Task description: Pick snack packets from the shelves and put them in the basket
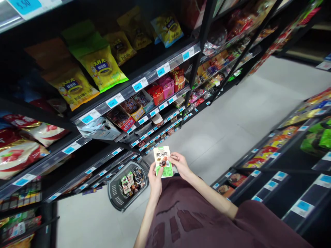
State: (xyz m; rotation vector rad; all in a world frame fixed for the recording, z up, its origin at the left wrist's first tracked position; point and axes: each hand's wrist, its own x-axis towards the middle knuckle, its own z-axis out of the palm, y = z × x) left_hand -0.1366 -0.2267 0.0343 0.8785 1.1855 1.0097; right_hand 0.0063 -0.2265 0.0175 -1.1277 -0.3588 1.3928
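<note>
A small cream-and-green snack packet (162, 153) with dark printed characters is held upright in front of my body. My left hand (155, 177) grips its lower left side, thumb across the front. On the right edge, my right hand (180, 165) pinches the same packet with thumb and fingers. Below and to the left, a dark grey shopping basket (116, 198) stands on the floor. Inside it lie similar green-and-white packets (126, 183) and several dark-wrapped items (139, 177).
Shelving with price tags (140, 84) runs along the left, holding yellow snack bags (102, 67) and small boxed snacks (121, 119). Another low shelf unit (271, 186) borders the right side. Between them stretches a grey floor aisle (232, 113).
</note>
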